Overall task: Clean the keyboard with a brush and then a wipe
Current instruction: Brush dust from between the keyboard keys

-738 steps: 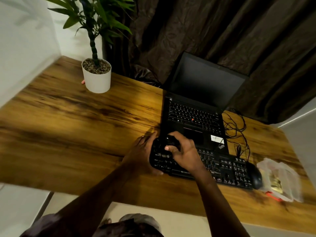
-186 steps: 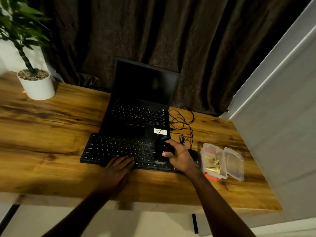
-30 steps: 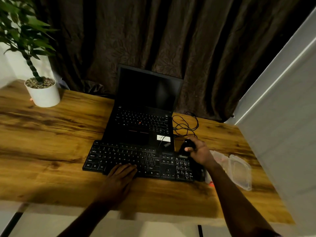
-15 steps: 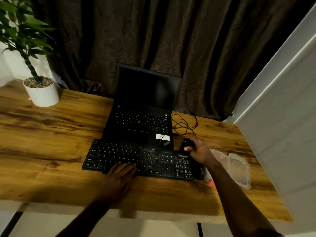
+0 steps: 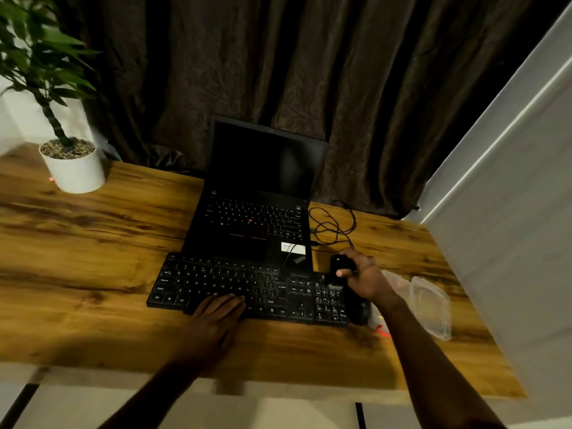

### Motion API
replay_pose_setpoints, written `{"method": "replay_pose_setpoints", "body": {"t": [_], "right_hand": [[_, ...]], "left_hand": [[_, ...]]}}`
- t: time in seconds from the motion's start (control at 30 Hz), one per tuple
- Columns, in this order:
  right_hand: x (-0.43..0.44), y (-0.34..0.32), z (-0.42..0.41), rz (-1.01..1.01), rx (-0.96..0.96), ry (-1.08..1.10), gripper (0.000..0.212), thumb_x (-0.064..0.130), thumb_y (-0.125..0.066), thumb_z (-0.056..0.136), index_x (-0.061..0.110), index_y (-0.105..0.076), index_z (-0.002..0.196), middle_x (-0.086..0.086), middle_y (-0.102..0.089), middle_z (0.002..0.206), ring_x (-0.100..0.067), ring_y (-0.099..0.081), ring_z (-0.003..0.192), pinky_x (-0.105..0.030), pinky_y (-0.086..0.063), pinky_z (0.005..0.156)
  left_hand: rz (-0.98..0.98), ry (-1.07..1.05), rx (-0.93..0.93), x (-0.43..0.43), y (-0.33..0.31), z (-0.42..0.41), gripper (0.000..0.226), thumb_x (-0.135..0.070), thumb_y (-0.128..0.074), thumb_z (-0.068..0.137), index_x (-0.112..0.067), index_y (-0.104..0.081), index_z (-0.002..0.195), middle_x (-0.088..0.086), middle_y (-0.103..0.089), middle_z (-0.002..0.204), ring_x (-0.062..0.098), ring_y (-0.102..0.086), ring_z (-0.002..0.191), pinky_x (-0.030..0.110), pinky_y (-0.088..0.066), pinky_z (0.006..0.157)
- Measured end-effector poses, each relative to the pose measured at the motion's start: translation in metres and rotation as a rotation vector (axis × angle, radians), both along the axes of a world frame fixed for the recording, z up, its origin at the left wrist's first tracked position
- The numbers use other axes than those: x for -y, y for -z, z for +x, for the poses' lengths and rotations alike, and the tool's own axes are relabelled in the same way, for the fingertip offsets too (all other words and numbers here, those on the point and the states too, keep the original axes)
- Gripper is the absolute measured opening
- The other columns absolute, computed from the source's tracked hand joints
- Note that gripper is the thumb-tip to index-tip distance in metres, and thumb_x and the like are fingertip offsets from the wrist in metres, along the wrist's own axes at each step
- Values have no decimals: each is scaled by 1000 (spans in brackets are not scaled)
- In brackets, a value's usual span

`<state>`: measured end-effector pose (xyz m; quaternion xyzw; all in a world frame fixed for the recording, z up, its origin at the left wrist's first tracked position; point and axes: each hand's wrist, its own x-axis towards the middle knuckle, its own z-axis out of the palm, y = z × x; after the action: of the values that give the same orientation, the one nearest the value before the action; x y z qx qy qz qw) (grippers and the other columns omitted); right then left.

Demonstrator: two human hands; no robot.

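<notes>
- Nearest us, our left hand (image 5: 216, 314) lies flat on the front rows of the black keyboard (image 5: 216, 280), fingers straight and gripping nothing. If that press eases, we judge the board could skid on the wooden desk (image 5: 93, 243) under brushing.
- The keyboard sits along the desk's near side, right in front of the open laptop (image 5: 257, 224).
- At its far right corner our right hand (image 5: 366, 278) curls fingers and thumb round a dark brush (image 5: 340, 264), held at the number pad's far edge.
- A black mouse (image 5: 359, 306) sits just beside the keyboard's right end, under that wrist, with a clear plastic container (image 5: 430, 305) near it. A wide stroke might knock either.
- Farther back, a loose cable (image 5: 334, 224) coils beside the laptop. Bristles could snag it, or flick dust onto the laptop's keys.
</notes>
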<state>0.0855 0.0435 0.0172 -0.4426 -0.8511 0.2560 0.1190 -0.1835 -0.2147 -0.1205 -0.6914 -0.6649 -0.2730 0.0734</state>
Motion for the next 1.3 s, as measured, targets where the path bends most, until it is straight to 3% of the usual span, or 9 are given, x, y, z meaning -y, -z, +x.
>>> {"method": "replay_pose_setpoints", "body": {"t": [0.17, 0.43, 0.53, 0.73, 0.83, 0.93, 1.07, 1.13, 1.3], "right_hand": [[13, 1, -23, -10, -86, -51, 37, 14, -68, 88, 38, -55, 112, -7, -61, 110, -25, -61, 98, -33, -57, 71], [-3, -2, 1, 32, 91, -21, 46, 14, -67, 87, 39, -51, 122, -10, -60, 115, -27, -57, 106, -45, -56, 86], [7, -1, -14, 21, 16, -37, 43, 14, -68, 87, 37, -53, 119, -8, -60, 113, -25, -59, 102, -38, -58, 77], [18, -2, -21, -32, -116, -40, 36, 6, -68, 88, 28, -58, 114, -6, -61, 112, -22, -60, 99, -24, -55, 72], [5, -6, 3, -38, -53, -38, 38, 3, -67, 87, 30, -55, 111, -6, -62, 108, -21, -61, 96, -13, -50, 66], [-4, -7, 19, 2, 37, -6, 39, 7, -68, 85, 26, -57, 117, -7, -64, 108, -25, -62, 99, -31, -56, 74], [3, -4, 10, 20, -44, 0, 37, 0, -69, 85, 16, -58, 117, -6, -62, 105, -17, -59, 92, -5, -44, 66], [9, -3, 2, 13, -104, -3, 36, -2, -69, 85, 20, -58, 111, -5, -62, 101, -11, -57, 87, -1, -42, 65], [5, -4, 13, -48, -94, 4, 34, -1, -68, 85, 23, -58, 106, -1, -62, 100, -14, -59, 91, -12, -48, 69]], "left_hand": [[14, 0, -12, -1, 0, 0, 44, -33, -42, 95, -16, -65, 129, -1, -60, 137, 18, -52, 126, 41, -30, 111], [-9, -2, -23, -1, 2, -1, 45, -34, -42, 96, -16, -64, 131, -1, -59, 139, 19, -53, 127, 42, -29, 112], [-39, -7, -26, -1, 4, -2, 45, -34, -43, 95, -17, -63, 132, -2, -58, 139, 19, -53, 128, 42, -29, 113], [-25, 1, 2, 2, -2, 0, 61, -41, -14, 105, -16, -63, 132, -2, -59, 138, 18, -52, 128, 43, -30, 111], [-36, -3, 2, 0, 1, 0, 49, -37, -28, 104, -16, -63, 131, -1, -59, 138, 19, -52, 128, 42, -29, 113], [-27, -3, -10, -1, 5, -2, 44, -30, -46, 93, -15, -64, 130, -1, -58, 138, 20, -52, 128, 43, -29, 113], [-14, 5, -34, -1, 3, -2, 44, -31, -44, 94, -15, -64, 130, -1, -58, 138, 20, -52, 128, 44, -31, 111], [-8, 9, -41, 0, 3, -2, 44, -33, -39, 98, -15, -64, 130, -1, -58, 138, 20, -52, 128, 44, -31, 112], [-10, 4, -56, 0, 4, -3, 46, -30, -48, 91, -15, -63, 131, 0, -58, 138, 20, -51, 128, 44, -30, 113]]}}
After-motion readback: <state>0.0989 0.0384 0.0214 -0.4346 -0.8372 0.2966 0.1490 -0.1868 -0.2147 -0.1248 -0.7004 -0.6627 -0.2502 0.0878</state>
